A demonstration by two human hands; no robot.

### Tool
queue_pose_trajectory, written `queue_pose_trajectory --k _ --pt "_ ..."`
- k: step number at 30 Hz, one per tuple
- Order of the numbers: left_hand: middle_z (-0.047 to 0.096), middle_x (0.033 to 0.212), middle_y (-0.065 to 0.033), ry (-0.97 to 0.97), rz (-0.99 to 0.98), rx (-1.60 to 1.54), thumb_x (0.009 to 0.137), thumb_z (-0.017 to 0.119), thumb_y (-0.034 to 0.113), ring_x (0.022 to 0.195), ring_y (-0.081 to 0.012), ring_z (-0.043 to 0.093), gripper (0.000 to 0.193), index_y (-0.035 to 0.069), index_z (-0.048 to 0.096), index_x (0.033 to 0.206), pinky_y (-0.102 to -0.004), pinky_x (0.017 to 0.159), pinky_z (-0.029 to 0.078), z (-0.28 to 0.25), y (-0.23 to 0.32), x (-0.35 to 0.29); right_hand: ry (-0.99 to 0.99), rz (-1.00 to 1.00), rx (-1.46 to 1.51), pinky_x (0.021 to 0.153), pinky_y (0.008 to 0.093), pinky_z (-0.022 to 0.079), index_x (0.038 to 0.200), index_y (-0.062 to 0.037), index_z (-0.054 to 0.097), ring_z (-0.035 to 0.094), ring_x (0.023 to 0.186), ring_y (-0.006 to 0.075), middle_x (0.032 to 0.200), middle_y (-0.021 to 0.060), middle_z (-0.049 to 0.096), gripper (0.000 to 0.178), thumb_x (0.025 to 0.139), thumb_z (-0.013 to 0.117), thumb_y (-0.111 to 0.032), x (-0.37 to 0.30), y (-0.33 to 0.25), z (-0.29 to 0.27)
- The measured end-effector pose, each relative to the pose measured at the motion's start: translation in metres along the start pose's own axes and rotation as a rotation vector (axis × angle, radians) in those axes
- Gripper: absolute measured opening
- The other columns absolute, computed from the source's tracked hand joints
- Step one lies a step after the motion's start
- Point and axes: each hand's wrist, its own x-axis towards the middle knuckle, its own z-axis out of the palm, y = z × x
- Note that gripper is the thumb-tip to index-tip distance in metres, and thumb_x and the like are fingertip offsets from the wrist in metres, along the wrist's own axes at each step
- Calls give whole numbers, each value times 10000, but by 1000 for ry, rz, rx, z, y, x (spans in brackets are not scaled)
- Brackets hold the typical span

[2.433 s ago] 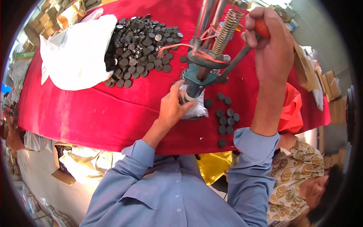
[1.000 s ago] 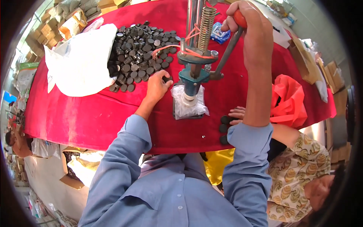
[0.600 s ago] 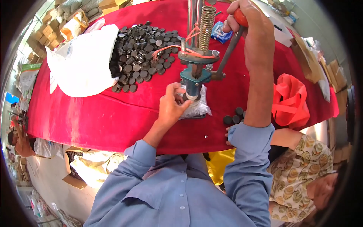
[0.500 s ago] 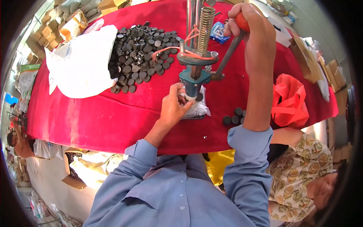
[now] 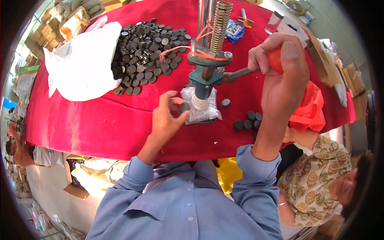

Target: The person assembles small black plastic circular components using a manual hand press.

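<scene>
Nearest to us, we saw the blue sleeves (image 5: 130, 198) of the person reaching over a red cloth (image 5: 100, 130). The left hand (image 5: 163, 120) pinched one dark disc (image 5: 184, 107) between thumb and fingers, just left of the press (image 5: 206, 80). Under the press head we noted a clear plastic wrap (image 5: 208, 114). A cluster of discs (image 5: 248, 124) lay to the right, its edge covered by the right forearm; a co-worker's patterned shirt (image 5: 314, 180) showed beyond that arm. A single loose disc (image 5: 226, 102) lay apart. We observed the right hand (image 5: 286, 80) wrapped round the red knob (image 5: 275, 61) of the lever (image 5: 240, 73), in front of part of a red bag (image 5: 314, 110). Farther off lay a white sack (image 5: 86, 60) beside a heap of discs (image 5: 148, 52). The spring (image 5: 222, 24) and columns blocked our view of the cloth behind, left of a blue packet (image 5: 235, 31) and a jar (image 5: 274, 23).
</scene>
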Motion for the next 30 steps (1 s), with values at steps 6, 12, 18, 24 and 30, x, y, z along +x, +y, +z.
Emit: queue_pose_trajectory --k 6,12,18,24,30 --pt "732 995 -88 -68 -73 -24 733 887 84 624 -142 640 764 27 420 1335 -303 574 532 36 16 8 30 -27 -6 589 289 441 970 36 624 518 597 119 678 45 526 340 1064 488 -262 -3 -2 -11" --pt "738 973 -110 15 -29 -35 730 893 96 607 -144 625 766 11 420 1327 -297 566 521 56 -1 14 20 -5 -37 586 285 439 985 31 629 519 595 124 653 40 507 348 1069 480 -271 -8 -6 -10" --pt "738 994 -121 10 -16 10 728 908 122 620 -182 641 780 33 433 1340 -311 582 529 61 0 14 29 -4 -30 585 288 449 981 28 626 515 591 124 641 38 497 347 1067 478 -273 -13 -8 -8" --pt "709 1200 -171 -74 50 113 728 897 148 717 -257 647 750 51 506 1361 -381 673 550 43 -6 4 38 -36 -35 593 297 463 989 38 612 513 596 125 707 60 530 349 1065 472 -273 -15 -9 -9" --pt "665 1341 -100 -71 351 414 833 775 134 843 -282 625 508 70 640 1319 -394 782 540 22 -15 -8 77 -33 -5 584 293 458 954 33 590 514 596 151 808 97 558 303 1048 479 -232 -32 -11 -9"
